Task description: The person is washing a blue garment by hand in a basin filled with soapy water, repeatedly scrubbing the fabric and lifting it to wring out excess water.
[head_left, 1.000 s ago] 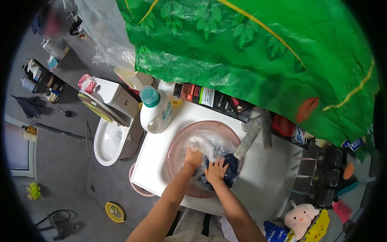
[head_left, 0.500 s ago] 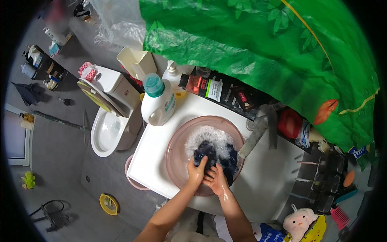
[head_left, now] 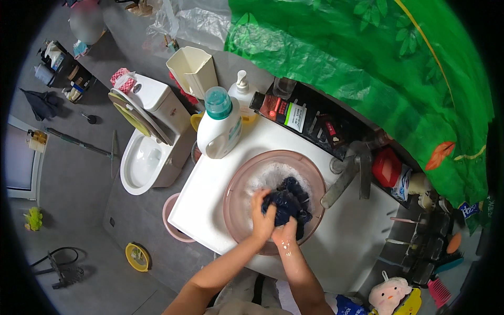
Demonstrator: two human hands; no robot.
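A dark navy wet garment [head_left: 292, 203], its kind not clear from its bunched shape, lies in a pink translucent basin [head_left: 231, 194] with white suds [head_left: 270, 177] around it. My left hand [head_left: 262, 216] grips the cloth from its left side, thumb on the near face and fingers curled over it. My right hand [head_left: 285, 233] holds the cloth's near edge from below, its fingers mostly hidden under the fabric. Wet foam clings to my right wrist.
The basin stands on a white washbasin counter [head_left: 198, 202] beside a grey faucet [head_left: 338, 181]. A white detergent bottle [head_left: 220, 131] with a teal cap and a pump bottle [head_left: 242, 97] stand behind. A green plastic sheet [head_left: 336, 63] hangs above; a toilet [head_left: 142, 160] is at left.
My left hand has turned and closed further round the cloth. My right hand, with fingers visible earlier, has slipped under the bunched fabric. The view has shifted slightly.
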